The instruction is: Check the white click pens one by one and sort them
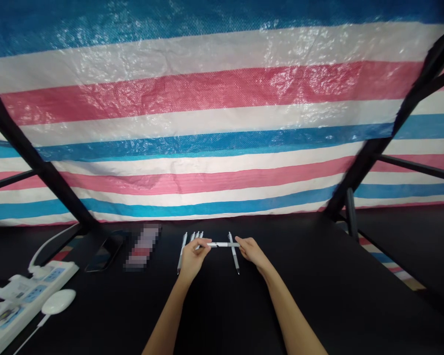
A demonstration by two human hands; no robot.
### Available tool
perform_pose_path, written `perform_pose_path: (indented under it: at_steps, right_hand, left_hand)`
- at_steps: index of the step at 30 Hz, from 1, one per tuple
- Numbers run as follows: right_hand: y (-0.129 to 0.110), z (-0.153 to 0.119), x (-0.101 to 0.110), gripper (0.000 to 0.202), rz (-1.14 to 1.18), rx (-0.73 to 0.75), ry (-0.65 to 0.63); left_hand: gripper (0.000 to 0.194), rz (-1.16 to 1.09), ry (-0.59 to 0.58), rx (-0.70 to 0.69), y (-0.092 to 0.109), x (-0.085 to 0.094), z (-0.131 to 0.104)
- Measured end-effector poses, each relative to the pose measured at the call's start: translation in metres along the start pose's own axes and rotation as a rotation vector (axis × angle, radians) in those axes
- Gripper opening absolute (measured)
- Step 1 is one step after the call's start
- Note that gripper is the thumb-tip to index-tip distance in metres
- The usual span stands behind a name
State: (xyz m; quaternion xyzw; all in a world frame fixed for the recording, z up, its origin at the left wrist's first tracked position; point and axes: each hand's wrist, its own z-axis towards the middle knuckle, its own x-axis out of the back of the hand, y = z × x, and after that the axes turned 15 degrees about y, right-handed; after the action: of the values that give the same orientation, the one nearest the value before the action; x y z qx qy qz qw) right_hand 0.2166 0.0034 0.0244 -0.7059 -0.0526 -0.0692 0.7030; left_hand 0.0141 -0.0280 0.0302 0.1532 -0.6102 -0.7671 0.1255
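A white and grey pen [222, 244] is held level between my two hands. My left hand [194, 256] pinches its left end, and my right hand [252, 250] has fingers closed on the grey right end. Below the held pen, another white and grey pen [234, 256] lies on the black table, tilted slightly, its tip toward me. Several similar pens lie side by side at the left; one of them [182, 252] shows along its length, while my left hand partly covers the others.
On the black table [229, 315], a phone [104, 254] and a blurred pink item [142, 249] lie left of the pens. A white power strip [29, 301] and white round device [58, 301] sit further left. Black frame bars and a striped sheet [207, 182] stand behind.
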Motion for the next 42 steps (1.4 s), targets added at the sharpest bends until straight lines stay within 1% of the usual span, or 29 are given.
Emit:
perform_pose_path:
  at_steps: [2,6,8,10,13,15,18,20,22,24,25,30,33,37,42]
  right_hand:
    - [0.002,0.001,0.002,0.056,0.033,-0.068,-0.040]
    - [0.001,-0.001,0.008,0.056,0.050,-0.124,-0.108]
    - [-0.003,-0.004,0.009,0.056,0.063,-0.103,-0.160]
    - [-0.010,-0.009,0.007,0.057,0.083,-0.032,-0.245]
    - [-0.019,-0.019,-0.005,0.060,0.097,0.049,-0.413]
    - [-0.022,-0.024,-0.015,0.059,0.084,0.033,-0.512]
    - [-0.022,-0.029,-0.027,0.059,0.057,0.024,-0.585]
    - [-0.021,-0.029,-0.030,0.058,0.032,0.017,-0.631]
    - [-0.018,-0.028,-0.029,0.056,0.041,0.005,-0.645]
    - [-0.016,-0.024,-0.026,0.053,0.076,-0.002,-0.594]
    - [-0.015,-0.022,-0.024,0.052,0.094,-0.002,-0.540]
    - [-0.013,-0.012,-0.014,0.048,0.231,-0.004,-0.158]
    - [-0.012,-0.007,-0.007,0.045,0.349,-0.040,0.019]
    - [-0.007,0.000,0.002,0.040,0.497,-0.122,0.165]
    - [-0.002,0.007,0.011,0.035,0.633,-0.234,0.291]
  left_hand:
    - [0.021,0.021,-0.015,-0.017,0.002,-0.001,-0.003]
    - [0.023,0.011,-0.015,-0.041,0.005,-0.002,-0.006]
    - [0.023,-0.044,0.017,-0.037,0.006,-0.002,-0.004]
    - [0.026,-0.151,0.082,0.005,0.006,-0.002,-0.001]
    - [0.043,-0.297,0.153,0.118,0.008,0.000,0.002]
    - [0.053,-0.316,0.135,0.172,0.010,0.001,0.002]
    - [0.068,-0.286,0.066,0.222,0.013,0.000,-0.001]
    - [0.076,-0.274,0.033,0.254,0.015,-0.001,-0.003]
    - [0.079,-0.276,0.022,0.277,0.016,-0.001,-0.003]
    - [0.079,-0.279,0.020,0.292,0.016,-0.001,-0.003]
    - [0.078,-0.278,0.021,0.299,0.016,-0.001,-0.002]
    - [0.075,-0.249,-0.008,0.328,0.012,0.001,0.000]
    - [0.071,-0.243,-0.022,0.333,0.011,0.002,0.001]
    - [0.068,-0.231,-0.036,0.316,0.010,0.003,0.000]
    - [0.081,-0.213,-0.073,0.277,0.012,0.002,-0.002]
